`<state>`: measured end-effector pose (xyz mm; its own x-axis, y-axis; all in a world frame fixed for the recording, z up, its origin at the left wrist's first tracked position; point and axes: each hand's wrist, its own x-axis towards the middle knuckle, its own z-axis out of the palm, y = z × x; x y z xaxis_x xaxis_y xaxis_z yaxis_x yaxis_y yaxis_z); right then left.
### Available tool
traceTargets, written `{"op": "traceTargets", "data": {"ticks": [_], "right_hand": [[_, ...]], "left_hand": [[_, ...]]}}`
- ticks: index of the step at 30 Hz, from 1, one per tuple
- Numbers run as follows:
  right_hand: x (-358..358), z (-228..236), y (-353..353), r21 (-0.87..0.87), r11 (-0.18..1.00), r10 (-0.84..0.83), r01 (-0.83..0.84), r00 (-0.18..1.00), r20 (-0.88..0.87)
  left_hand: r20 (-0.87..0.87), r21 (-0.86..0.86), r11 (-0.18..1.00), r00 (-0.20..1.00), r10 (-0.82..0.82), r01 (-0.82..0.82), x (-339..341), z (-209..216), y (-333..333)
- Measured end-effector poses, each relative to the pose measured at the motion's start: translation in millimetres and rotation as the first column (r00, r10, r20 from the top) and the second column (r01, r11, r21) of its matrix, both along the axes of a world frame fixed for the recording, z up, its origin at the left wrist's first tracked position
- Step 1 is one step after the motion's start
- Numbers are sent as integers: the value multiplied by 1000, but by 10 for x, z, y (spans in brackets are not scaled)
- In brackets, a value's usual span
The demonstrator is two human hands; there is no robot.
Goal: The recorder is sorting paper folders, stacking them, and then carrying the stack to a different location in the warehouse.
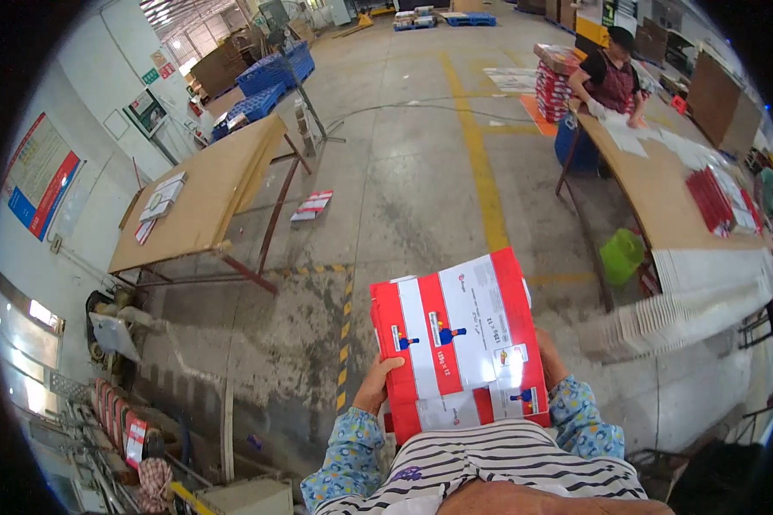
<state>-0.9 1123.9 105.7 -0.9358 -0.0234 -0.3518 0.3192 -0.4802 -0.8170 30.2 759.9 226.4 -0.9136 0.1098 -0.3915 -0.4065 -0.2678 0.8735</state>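
A stack of red-and-white printed cardboard cartons (464,335), seemingly flat, rests against my striped top in front of my body. My left hand (376,384) grips its left edge, with the thumb lying over the top face. On the opposite edge my right hand (551,359) holds the stack from the side, its fingertips hidden underneath or behind the cardboard. Small blue figures and dark print mark the white bands. How many pieces are in the stack I cannot tell.
A brown-topped table (202,206) with small cartons stands left; a flat carton (313,205) lies on the floor beside it. At right, a co-worker (614,81) leans over another table (653,193). White sheets (704,287) and a green bucket (622,256) are nearer.
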Motion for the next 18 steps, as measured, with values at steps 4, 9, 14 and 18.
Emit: {"op": "traceTargets", "data": {"ticks": [4, 9, 14, 18], "right_hand": [[-49, 216, 149, 101, 995, -12, 14, 1000, -24], [8, 10, 263, 11, 996, -87, 88, 995, -50], [-72, 48, 330, -52, 996, -78, 77, 997, -8], [-234, -263, 489, 0, 997, -74, 74, 997, -35]], "left_hand": [[-35, 25, 997, 997, -71, 72, -340, 131, 232], [16, 12, 993, 993, -118, 118, -603, -95, 287], [49, 21, 981, 980, -193, 193, -1041, 10, 325], [74, 2, 980, 978, -197, 198, -1199, -3, 388]]}}
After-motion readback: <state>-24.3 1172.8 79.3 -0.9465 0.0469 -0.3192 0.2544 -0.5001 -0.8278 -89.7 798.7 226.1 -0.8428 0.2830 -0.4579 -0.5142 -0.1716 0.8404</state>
